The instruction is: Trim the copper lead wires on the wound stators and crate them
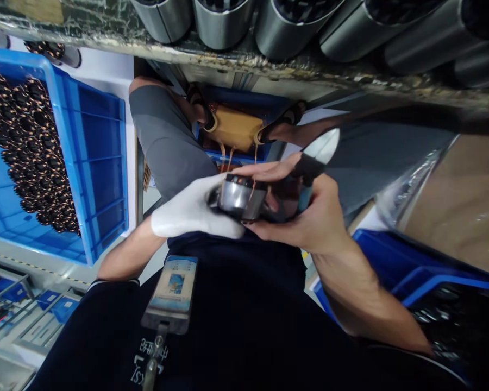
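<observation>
My left hand (198, 209), in a white glove, is wrapped round the left side of a shiny metal cylinder (235, 194) with copper wires standing up from it. My bare right hand (320, 217) has its thumb and fingers against the cylinder's right side. It also holds a pair of cutters (321, 147), whose bright jaws point up and to the right. A light blue handle shows by the right palm. The parts between the two hands are dark and partly blurred.
At the left stands a blue crate (101, 157) with several copper-wound parts (36, 157). Metal cylinders (224, 24) line a worn shelf edge (236, 62) at the top. Below it, a blue bin holds yellow material (238, 129). Another blue bin (452, 279) with dark parts is at the lower right.
</observation>
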`<state>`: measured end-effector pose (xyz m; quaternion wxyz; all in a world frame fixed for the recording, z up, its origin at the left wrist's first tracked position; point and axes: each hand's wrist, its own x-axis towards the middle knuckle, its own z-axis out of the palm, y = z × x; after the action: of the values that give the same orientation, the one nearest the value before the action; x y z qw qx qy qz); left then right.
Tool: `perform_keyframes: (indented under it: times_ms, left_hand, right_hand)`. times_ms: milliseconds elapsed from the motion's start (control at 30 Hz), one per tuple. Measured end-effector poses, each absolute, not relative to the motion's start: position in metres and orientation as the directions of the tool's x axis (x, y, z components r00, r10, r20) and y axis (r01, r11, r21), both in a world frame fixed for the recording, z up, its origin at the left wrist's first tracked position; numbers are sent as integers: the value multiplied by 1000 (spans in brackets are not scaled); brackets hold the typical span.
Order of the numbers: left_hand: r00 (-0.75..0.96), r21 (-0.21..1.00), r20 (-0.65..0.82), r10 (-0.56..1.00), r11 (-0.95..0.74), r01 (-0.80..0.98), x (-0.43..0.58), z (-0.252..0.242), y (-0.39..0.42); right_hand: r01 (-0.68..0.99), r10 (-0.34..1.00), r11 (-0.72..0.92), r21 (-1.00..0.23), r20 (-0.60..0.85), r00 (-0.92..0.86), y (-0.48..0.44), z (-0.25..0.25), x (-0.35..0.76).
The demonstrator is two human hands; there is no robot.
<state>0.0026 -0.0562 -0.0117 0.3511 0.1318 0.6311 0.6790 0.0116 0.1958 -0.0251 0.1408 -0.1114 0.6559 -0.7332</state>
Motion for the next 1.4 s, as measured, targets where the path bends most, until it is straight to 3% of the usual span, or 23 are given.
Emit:
perform_keyframes:
  times_ms: [67, 133, 267, 367, 533, 767, 1000, 1200, 1400]
  left_hand:
    - [-664, 915, -285, 691, -9, -403, -2, -11, -45]
    - [-712, 927, -271, 648, -24, -375, -7, -6, -38]
    - [-790, 964, -220, 572, 5, -265, -13, 12, -35]
    - [-788, 969, -231, 571, 67, -236, -15, 18, -37]
    - [-770, 963, -270, 578, 182, -201, -14, 14, -38]
    - [-828, 965, -243, 505, 209, -156, -8, 8, -30]
    - [-840, 928, -230, 492, 371, -36, -10, 10, -20]
    - [-837, 871, -300, 457, 488, -46, -10, 21, -13]
    - [-842, 813, -324, 431, 583, -14, -6, 27, -5]
  right_hand:
    - [-18, -397, -7, -1000, 19, -917, 197, -11, 12]
    - [-134, -429, 162, -978, 52, -902, 205, 3, 11]
    - [-405, -549, 432, -806, 122, -827, 232, 22, 9]
    - [-513, -646, 496, -700, 97, -757, 248, 28, 8]
    - [-631, -691, 543, -554, 133, -711, 255, 32, 7]
    - [-577, -665, 542, -611, 109, -739, 255, 30, 7]
    - [-663, -705, 561, -496, 134, -697, 259, 28, 10]
    - [-524, -639, 671, -525, -51, -767, 259, 41, 14]
    - [-593, -657, 670, -446, 15, -753, 249, 33, 12]
